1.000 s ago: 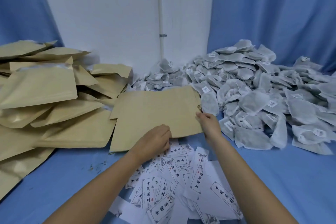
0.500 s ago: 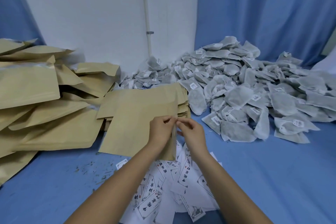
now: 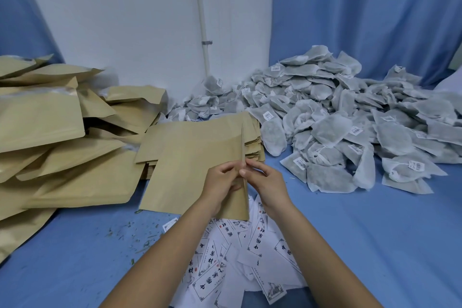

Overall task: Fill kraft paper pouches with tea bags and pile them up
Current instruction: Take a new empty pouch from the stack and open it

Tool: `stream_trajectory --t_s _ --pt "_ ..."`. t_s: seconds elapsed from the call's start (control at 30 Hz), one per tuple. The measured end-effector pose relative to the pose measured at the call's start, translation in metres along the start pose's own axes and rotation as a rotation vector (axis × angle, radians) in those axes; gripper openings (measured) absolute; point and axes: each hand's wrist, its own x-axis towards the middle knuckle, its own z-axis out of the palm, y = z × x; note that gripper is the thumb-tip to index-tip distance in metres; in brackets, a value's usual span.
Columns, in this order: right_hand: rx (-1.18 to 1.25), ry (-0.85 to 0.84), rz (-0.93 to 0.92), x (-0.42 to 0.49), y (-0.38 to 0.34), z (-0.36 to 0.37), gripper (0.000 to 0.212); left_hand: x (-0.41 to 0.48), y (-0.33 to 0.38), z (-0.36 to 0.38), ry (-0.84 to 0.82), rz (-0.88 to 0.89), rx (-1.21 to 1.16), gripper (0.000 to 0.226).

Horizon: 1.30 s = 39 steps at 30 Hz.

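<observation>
- We see a blue cloth surface (image 3: 375, 232) across the whole foreground, with everything else lying on it.
- Behind it we see a white wall (image 3: 125, 20) with blue curtains (image 3: 362, 7) hanging on both sides, and a thin white pipe (image 3: 202, 20) running up the wall.
- On the left we see a loose pile of bulging brown kraft paper pouches (image 3: 50, 132), stacked at slanting angles and reaching the left edge of the view.
- On the right we see a broad heap of grey-white mesh tea bags (image 3: 337, 120), many with small white printed tags, set against the curtain.
- Between these two we see a low stack of flat brown kraft pouches (image 3: 252, 142), its right end just beside the nearest tea bags.
- Over that stack we see one flat brown kraft paper pouch (image 3: 185, 187), the piece in work, its near corner reaching over the labels.
- In front of us lies a scatter of white paper labels with black printed characters (image 3: 260, 245), partly under our forearms.
- Our left hand (image 3: 221, 182) and right hand (image 3: 265, 180) meet at this pouch's right-hand edge, each pinching it between thumb and fingertips; whether the mouth is parted we cannot tell.
- To the left of the labels we see small green-brown herb crumbs (image 3: 132, 232) scattered on the cloth.
</observation>
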Motion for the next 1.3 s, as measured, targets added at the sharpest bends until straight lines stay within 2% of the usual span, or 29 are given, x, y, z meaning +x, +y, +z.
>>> stream_trajectory --t_s 0.3,0.43,0.6,0.67,0.73,0.8,0.83,0.9,1.0,1.1,1.17,1.23,1.3 --pt "0.042 -0.025 0.024 0.002 0.001 0.001 0.038 0.002 -0.001 0.0 0.037 0.035 -0.003 0.017" --pt "0.078 -0.018 0.055 0.003 0.0 0.001 0.039 0.003 0.0 -0.001 0.027 0.034 0.004 0.026" --pt "0.134 -0.046 0.077 0.001 -0.004 0.0 0.034 0.002 0.001 0.0 0.066 0.02 0.008 0.026" --pt "0.08 -0.028 0.081 -0.003 -0.007 0.002 0.03 -0.001 0.001 0.003 0.075 0.019 0.039 0.02" --pt "-0.204 0.081 -0.023 -0.008 -0.004 0.004 0.028 -0.003 0.002 0.01 0.114 0.097 0.273 0.009" --pt "-0.519 0.192 -0.2 -0.012 -0.001 0.009 0.026 -0.004 0.006 0.019 0.175 0.206 0.541 0.021" --pt "-0.577 0.222 -0.236 -0.012 -0.001 0.01 0.025 -0.005 0.009 0.022 0.206 0.241 0.608 0.027" --pt "-0.587 0.226 -0.196 -0.011 -0.004 0.01 0.026 -0.005 0.013 0.024 0.239 0.266 0.666 0.03" --pt "-0.621 0.183 -0.124 -0.008 -0.007 0.006 0.019 -0.007 0.009 0.022 0.268 0.277 0.669 0.022" --pt "-0.656 0.238 -0.086 -0.007 0.003 0.009 0.018 -0.014 0.005 0.025 0.273 0.312 0.688 0.02" --pt "-0.625 0.287 -0.031 -0.009 0.015 0.008 0.022 -0.014 0.001 0.027 0.246 0.271 0.828 0.022" --pt "-0.546 0.338 0.035 -0.011 0.021 0.008 0.024 -0.016 0.001 0.028 0.228 0.192 1.086 0.023" --pt "-0.458 0.346 0.085 -0.01 0.021 0.009 0.024 -0.02 0.004 0.029 0.225 0.189 1.271 0.026"
